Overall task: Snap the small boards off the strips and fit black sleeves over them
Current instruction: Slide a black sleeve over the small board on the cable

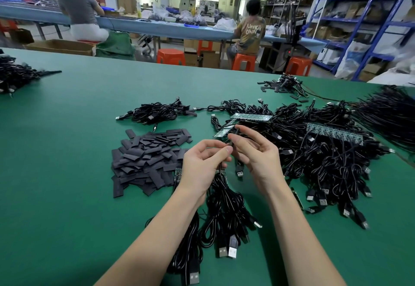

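black sleeve [233,138], light and limp, is pinched upright between both hands at frame centre. left hand [203,165] fingers curl onto its lower end; right hand [254,151] pinches it by thumb and forefinger. spare sleeves [146,160] at 9 o'clock, board strips [251,118] at 12. likely slippery; grip near the mouth.

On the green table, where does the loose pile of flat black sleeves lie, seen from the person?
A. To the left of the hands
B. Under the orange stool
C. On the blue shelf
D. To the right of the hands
A: the pile of black sleeves lies left of the left hand and the right hand.
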Tool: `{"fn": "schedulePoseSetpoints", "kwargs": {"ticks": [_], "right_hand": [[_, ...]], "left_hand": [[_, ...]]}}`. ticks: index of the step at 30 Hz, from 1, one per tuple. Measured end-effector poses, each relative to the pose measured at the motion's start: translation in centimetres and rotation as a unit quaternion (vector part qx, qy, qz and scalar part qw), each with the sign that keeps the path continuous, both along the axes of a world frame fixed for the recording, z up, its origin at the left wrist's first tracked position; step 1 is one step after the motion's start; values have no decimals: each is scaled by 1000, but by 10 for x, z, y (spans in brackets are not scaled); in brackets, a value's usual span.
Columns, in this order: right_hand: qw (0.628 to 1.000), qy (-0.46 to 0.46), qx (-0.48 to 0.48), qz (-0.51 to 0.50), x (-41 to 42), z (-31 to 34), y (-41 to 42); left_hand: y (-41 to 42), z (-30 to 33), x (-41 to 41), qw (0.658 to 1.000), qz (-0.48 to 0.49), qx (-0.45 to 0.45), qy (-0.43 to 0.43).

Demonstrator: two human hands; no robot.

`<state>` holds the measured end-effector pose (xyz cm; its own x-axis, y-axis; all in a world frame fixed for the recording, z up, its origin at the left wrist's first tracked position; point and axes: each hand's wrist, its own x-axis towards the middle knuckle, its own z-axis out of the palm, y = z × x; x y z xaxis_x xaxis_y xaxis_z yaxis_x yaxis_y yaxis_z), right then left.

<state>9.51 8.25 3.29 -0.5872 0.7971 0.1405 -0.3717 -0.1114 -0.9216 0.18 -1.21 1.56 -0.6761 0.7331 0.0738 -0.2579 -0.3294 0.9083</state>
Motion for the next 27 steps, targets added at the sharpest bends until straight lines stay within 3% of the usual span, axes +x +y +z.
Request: {"fn": "schedulePoseSetpoints", "kwargs": {"ticks": [12,21,24,27], "right_hand": [[997,-35,55,-30,-1,2,-2],[998,-51,33,-19,-1,2,1],[999,-27,-5,-28,-4,4,0],[991,36,-99,-79,-3,13,4]], "left_hand": [[3,-3,0,1000,17,-7,8],[2,-4,0,1000,18,-15,11],[4,-2,0,1000,-18,-14,-11],[5,-3,3,995,-72,-63,28]]}}
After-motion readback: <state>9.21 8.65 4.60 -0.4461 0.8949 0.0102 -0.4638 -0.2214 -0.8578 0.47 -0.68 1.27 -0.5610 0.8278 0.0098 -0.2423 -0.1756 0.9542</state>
